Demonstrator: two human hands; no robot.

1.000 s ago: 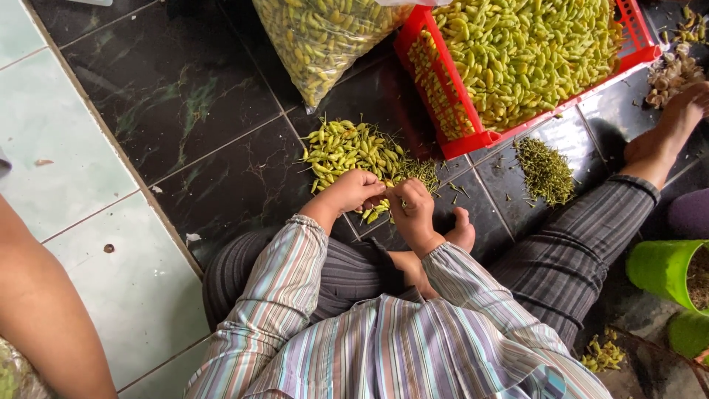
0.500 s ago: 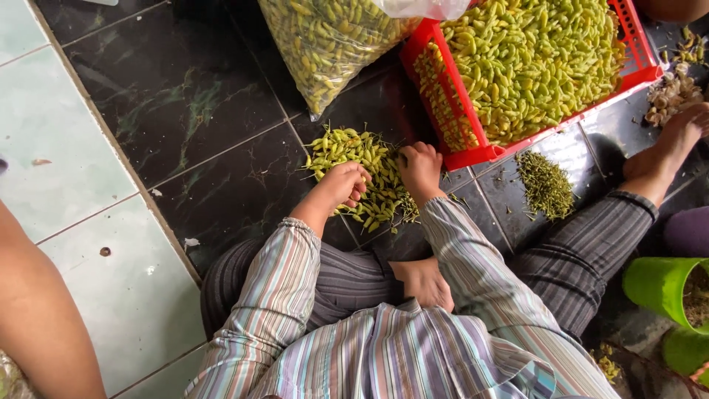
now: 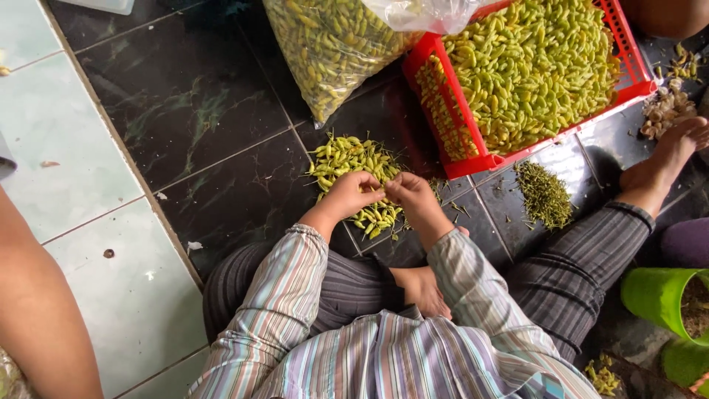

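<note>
Hands meet over a small pile of green chillies (image 3: 353,166) on the dark floor tiles (image 3: 199,96). We see the left hand (image 3: 353,193) and the right hand (image 3: 410,193) brought fingertip to fingertip, both pinched on one chilli (image 3: 384,189) between them; it is mostly hidden by the fingers, so we cannot tell which end each hand has. The pile lies just beyond the knuckles and runs under them, with a few chillies showing below the left hand.

Right of the hands, a heap of dark green stems (image 3: 545,193) sits apart on the tiles. Beyond it stands a red crate (image 3: 473,151) heaped with chillies, and a clear bag (image 3: 332,44) of more chillies leans beside the crate. We sit cross-legged in a striped shirt (image 3: 384,355), one bare foot (image 3: 421,290) tucked in, the other (image 3: 668,159) stretched out beside the crate. A green pot (image 3: 653,295) stands at the right edge, and another person's arm (image 3: 37,310) shows at the left.
</note>
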